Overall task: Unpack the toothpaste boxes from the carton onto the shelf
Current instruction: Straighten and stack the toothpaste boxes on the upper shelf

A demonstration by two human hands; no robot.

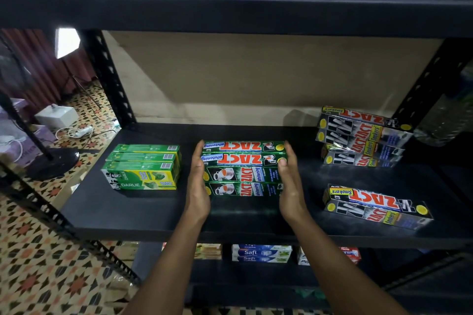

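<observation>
A stack of green Zact whitening toothpaste boxes (243, 169) rests in the middle of the black shelf (143, 212). My left hand (198, 184) lies flat against the stack's left end. My right hand (290, 181) lies flat against its right end, so the stack is clamped between both palms. To the left is a stack of green and yellow Darlie boxes (143, 169). At the right stand a stack of black Zact Smokers boxes (361, 138) and, nearer the front, a separate pair of Smokers boxes (376, 206). No carton is in view.
The shelf above (230, 2) hangs low over the opening. Black perforated uprights (110, 79) frame both sides. The lower shelf holds Safi boxes (261, 253) and other packs. A fan stand (51, 161) and cables lie on the patterned floor at left.
</observation>
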